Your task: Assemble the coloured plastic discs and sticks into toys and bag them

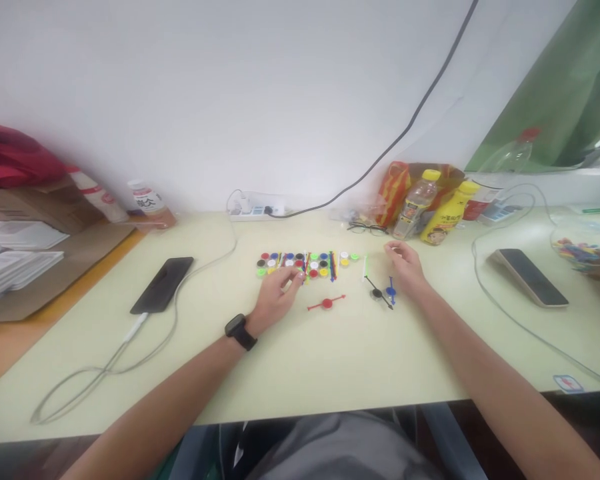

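A flat, glossy black phone (163,285) lies on the smooth pale table (300,360); the left hand (275,297), fingers curled, touches the near edge of two rows of small round plastic discs (305,262); whether it pinches one I cannot tell; a red disc on a thin stick (327,303) lies just beside; the right hand (405,267) rests slack and empty by a black disc (377,293).

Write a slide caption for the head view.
Left hand touches rows of coloured discs; right hand rests near loose pieces on table.
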`<state>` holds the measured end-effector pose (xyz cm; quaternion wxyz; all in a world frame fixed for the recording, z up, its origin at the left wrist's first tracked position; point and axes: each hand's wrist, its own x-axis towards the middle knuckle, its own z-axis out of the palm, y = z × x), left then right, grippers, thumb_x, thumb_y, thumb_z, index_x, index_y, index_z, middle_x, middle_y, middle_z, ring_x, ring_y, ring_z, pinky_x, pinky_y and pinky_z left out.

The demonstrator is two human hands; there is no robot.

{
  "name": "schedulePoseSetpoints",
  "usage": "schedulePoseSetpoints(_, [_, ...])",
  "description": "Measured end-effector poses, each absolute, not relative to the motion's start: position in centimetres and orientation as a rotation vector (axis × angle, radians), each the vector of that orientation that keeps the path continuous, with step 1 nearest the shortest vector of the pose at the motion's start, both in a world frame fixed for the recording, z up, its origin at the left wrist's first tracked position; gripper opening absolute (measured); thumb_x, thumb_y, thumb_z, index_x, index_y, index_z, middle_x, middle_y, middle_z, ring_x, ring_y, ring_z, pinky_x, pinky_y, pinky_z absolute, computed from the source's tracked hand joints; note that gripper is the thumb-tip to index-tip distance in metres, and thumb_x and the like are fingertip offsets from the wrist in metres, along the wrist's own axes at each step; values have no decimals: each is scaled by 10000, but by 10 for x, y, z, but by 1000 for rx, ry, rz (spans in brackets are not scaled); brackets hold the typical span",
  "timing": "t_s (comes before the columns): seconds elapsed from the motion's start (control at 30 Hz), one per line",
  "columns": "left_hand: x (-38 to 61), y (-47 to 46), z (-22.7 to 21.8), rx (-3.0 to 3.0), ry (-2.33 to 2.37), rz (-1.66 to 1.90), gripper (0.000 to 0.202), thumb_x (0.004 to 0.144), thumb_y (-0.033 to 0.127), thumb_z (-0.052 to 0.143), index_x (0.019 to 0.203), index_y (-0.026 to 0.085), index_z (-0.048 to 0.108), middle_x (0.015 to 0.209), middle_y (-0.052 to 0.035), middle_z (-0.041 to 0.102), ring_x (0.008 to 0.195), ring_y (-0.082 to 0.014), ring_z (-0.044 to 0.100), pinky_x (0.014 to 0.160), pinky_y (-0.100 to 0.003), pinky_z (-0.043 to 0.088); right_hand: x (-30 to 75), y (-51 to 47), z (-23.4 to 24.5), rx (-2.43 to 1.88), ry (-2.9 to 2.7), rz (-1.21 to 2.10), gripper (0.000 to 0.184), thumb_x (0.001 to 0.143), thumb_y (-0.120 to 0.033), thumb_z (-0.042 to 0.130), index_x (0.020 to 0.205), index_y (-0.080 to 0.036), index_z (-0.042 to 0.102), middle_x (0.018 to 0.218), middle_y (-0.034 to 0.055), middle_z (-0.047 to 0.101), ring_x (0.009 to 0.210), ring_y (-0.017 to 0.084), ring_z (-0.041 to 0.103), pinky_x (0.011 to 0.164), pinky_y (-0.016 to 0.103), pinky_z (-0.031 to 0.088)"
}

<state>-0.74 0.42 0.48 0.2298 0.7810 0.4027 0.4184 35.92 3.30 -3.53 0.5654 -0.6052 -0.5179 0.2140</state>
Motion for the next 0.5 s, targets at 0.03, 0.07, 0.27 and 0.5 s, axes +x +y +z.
schedulePoseSetpoints(0.03, [-8, 5, 4, 2138, 1107, 1153, 315, 1045, 390, 504, 856, 181, 645, 757, -18, 624, 659, -146, 482, 602, -280, 362, 361, 33, -34, -1426, -1247, 442, 361, 900, -576, 611, 955, -219, 624, 1013, 71, 681, 912, 228, 606, 746, 328, 474])
schedulePoseSetpoints(0.07, [-8, 5, 4, 2126, 1109, 1157, 317, 1042, 395, 506, 855, 181, 646, 756, -19, 622, 655, -145, 481, 594, -278, 361, 362, 32, -33, -1425, -1268, 372, 357, 923, -572, 583, 968, -220, 611, 1038, 83, 686, 966, 246, 615, 787, 349, 483])
schedulePoseSetpoints(0.27, [-8, 7, 4, 2085, 1108, 1162, 348, 1043, 413, 512, 809, 180, 622, 696, 7, 549, 609, -128, 439, 569, -276, 331, 361, 26, -23, -1408, -1381, 187, 267, 1015, -491, 471, 1047, -233, 529, 930, 73, 650, 887, 236, 624, 804, 365, 490])
schedulePoseSetpoints(0.5, [-8, 6, 3, 2103, 1088, 1122, 353, 1049, 409, 516, 796, 177, 601, 662, 26, 507, 588, -118, 408, 566, -281, 297, 333, 9, -14, -1346, -1771, 219, 267, 1019, -327, 448, 1208, -224, 606, 1026, 87, 716, 927, 245, 673, 811, 370, 502])
